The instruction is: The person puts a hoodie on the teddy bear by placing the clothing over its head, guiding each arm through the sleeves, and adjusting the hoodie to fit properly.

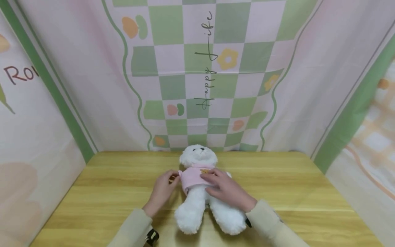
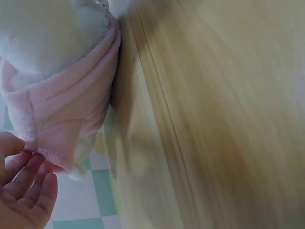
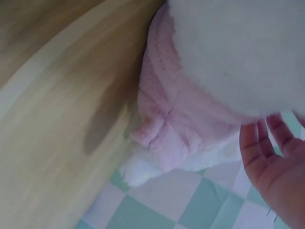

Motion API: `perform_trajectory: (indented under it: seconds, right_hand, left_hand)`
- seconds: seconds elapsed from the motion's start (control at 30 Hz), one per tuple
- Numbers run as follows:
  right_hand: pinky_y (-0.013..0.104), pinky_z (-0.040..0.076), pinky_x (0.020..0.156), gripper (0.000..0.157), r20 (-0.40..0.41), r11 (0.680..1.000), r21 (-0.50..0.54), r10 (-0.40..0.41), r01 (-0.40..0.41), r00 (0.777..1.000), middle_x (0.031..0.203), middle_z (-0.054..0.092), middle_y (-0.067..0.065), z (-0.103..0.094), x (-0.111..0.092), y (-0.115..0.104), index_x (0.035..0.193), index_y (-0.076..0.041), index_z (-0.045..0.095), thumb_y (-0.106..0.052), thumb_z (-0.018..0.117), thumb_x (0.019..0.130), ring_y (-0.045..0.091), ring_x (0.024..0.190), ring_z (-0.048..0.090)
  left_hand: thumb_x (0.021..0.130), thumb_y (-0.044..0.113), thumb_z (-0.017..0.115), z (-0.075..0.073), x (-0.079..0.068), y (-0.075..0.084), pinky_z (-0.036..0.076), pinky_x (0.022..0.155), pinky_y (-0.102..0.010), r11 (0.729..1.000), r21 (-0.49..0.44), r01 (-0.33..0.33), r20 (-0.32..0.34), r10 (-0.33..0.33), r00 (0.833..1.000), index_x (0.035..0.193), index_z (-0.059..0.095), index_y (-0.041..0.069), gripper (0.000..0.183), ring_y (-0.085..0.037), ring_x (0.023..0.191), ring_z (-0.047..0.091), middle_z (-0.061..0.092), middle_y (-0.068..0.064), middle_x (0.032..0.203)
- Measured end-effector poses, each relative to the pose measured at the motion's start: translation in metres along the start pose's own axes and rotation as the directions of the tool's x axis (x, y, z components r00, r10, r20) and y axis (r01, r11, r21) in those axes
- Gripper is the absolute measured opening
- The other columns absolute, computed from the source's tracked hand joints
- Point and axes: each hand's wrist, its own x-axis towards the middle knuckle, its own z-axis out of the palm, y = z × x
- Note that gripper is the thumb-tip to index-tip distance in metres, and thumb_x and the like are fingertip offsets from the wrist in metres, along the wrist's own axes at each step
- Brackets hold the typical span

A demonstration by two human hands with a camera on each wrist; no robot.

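A white plush bear [image 1: 190, 212] lies face up on the wooden table, its head toward the back wall. It wears a pink shirt [image 1: 192, 178] with a small brown bear print on the chest. At the shirt's left side in the head view, my left hand [image 1: 163, 188] pinches the sleeve edge; the left wrist view shows thumb and fingertips on that pink sleeve [image 2: 57, 138]. My right hand [image 1: 229, 190] lies over the bear's front, fingertips touching the shirt. In the right wrist view its fingers [image 3: 251, 148] look fairly straight. The other sleeve [image 3: 169, 143] hangs loose there.
The wooden table [image 1: 108, 192] spreads out on both sides of the bear. Behind it hangs a green and white checked cloth [image 1: 168, 25], with printed cloth panels to the left and right. A dark strap [image 1: 152, 236] shows under the left cuff.
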Motion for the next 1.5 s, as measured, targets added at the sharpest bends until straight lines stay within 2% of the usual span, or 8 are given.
perform_trajectory:
  seconds: [0.23, 0.53, 0.73, 0.87, 1.07, 1.2, 1.37, 1.5]
  right_hand:
    - [0.036, 0.052, 0.083, 0.039, -0.008, 0.994, -0.080, 0.074, -0.074, 0.997, 0.113, 0.058, 0.002, 0.006, 0.010, -0.007, 0.123, -0.016, 0.064, -0.030, 0.068, 0.087, 0.019, 0.103, 0.057]
    - [0.034, 0.051, 0.080, 0.040, -0.040, 0.988, -0.089, 0.126, -0.129, 0.991, 0.112, 0.058, 0.002, 0.012, 0.009, -0.011, 0.121, -0.016, 0.065, -0.029, 0.071, 0.084, 0.019, 0.101, 0.054]
    - [0.031, 0.051, 0.077, 0.040, -0.055, 0.987, -0.089, 0.132, -0.136, 0.990, 0.111, 0.058, 0.002, 0.014, 0.009, -0.012, 0.120, -0.016, 0.066, -0.029, 0.072, 0.083, 0.017, 0.099, 0.054]
    - [0.033, 0.051, 0.080, 0.041, -0.057, 0.986, -0.082, 0.139, -0.144, 0.989, 0.112, 0.057, 0.002, 0.015, 0.008, -0.011, 0.121, -0.016, 0.065, -0.029, 0.072, 0.083, 0.017, 0.102, 0.054]
    - [0.033, 0.051, 0.080, 0.040, -0.093, 0.985, -0.089, 0.138, -0.146, 0.986, 0.110, 0.057, 0.002, 0.016, 0.006, -0.011, 0.120, -0.016, 0.066, -0.030, 0.072, 0.083, 0.017, 0.101, 0.054]
    - [0.032, 0.051, 0.077, 0.030, -0.164, 0.984, -0.098, 0.132, -0.149, 0.978, 0.105, 0.059, 0.001, 0.021, 0.007, -0.011, 0.113, -0.017, 0.070, -0.028, 0.071, 0.084, 0.017, 0.096, 0.056]
    - [0.034, 0.051, 0.077, 0.020, -0.219, 0.982, -0.097, 0.137, -0.162, 0.966, 0.101, 0.061, 0.002, 0.025, 0.008, -0.011, 0.104, -0.017, 0.074, -0.021, 0.070, 0.086, 0.018, 0.093, 0.057]
    - [0.033, 0.050, 0.076, 0.019, -0.248, 0.986, -0.105, 0.103, -0.132, 0.963, 0.100, 0.062, 0.002, 0.026, 0.009, -0.010, 0.104, -0.016, 0.074, -0.019, 0.071, 0.085, 0.017, 0.091, 0.057]
  left_hand:
    - [0.096, 0.010, 0.053, -0.001, 0.000, -0.004, 0.056, 0.076, -0.034, 1.000, -0.009, 0.016, 0.048, -0.016, 0.999, 0.097, 0.058, 0.001, 0.010, -0.026, 0.091, 0.065, 0.068, -0.016, 0.096]
    - [0.097, 0.004, 0.042, 0.000, 0.006, -0.010, 0.058, 0.076, -0.037, 0.945, -0.253, 0.205, 0.134, -0.175, 0.975, 0.110, 0.055, -0.011, 0.024, -0.019, 0.082, 0.063, 0.066, -0.019, 0.091]
    - [0.095, 0.004, 0.047, -0.003, 0.009, -0.012, 0.046, 0.056, -0.023, 0.958, -0.185, 0.219, 0.121, -0.199, 0.972, 0.085, 0.064, -0.006, 0.023, -0.011, 0.064, 0.054, 0.065, -0.013, 0.075]
    - [0.091, 0.004, 0.052, -0.005, 0.011, -0.011, 0.036, 0.050, -0.020, 0.970, -0.134, 0.204, 0.163, -0.181, 0.970, 0.070, 0.059, -0.001, 0.023, -0.009, 0.056, 0.043, 0.057, -0.006, 0.063]
    - [0.090, 0.004, 0.053, -0.006, 0.015, -0.012, 0.034, 0.047, -0.019, 0.975, -0.133, 0.177, 0.211, -0.147, 0.966, 0.071, 0.061, -0.002, 0.021, -0.009, 0.050, 0.044, 0.050, 0.000, 0.054]
    - [0.087, 0.002, 0.054, -0.006, 0.017, -0.013, 0.031, 0.043, -0.018, 0.973, -0.133, 0.188, 0.236, -0.153, 0.959, 0.082, 0.068, 0.000, 0.016, -0.008, 0.045, 0.042, 0.051, -0.006, 0.053]
    - [0.084, 0.003, 0.058, -0.005, 0.019, -0.012, 0.033, 0.042, -0.018, 0.974, -0.124, 0.190, 0.243, -0.156, 0.958, 0.093, 0.072, 0.002, 0.017, -0.007, 0.042, 0.041, 0.062, -0.014, 0.066]
    - [0.082, 0.002, 0.058, -0.001, 0.019, -0.007, 0.035, 0.042, -0.019, 0.969, -0.144, 0.202, 0.226, -0.166, 0.960, 0.091, 0.072, 0.002, 0.016, -0.008, 0.043, 0.043, 0.063, -0.008, 0.069]
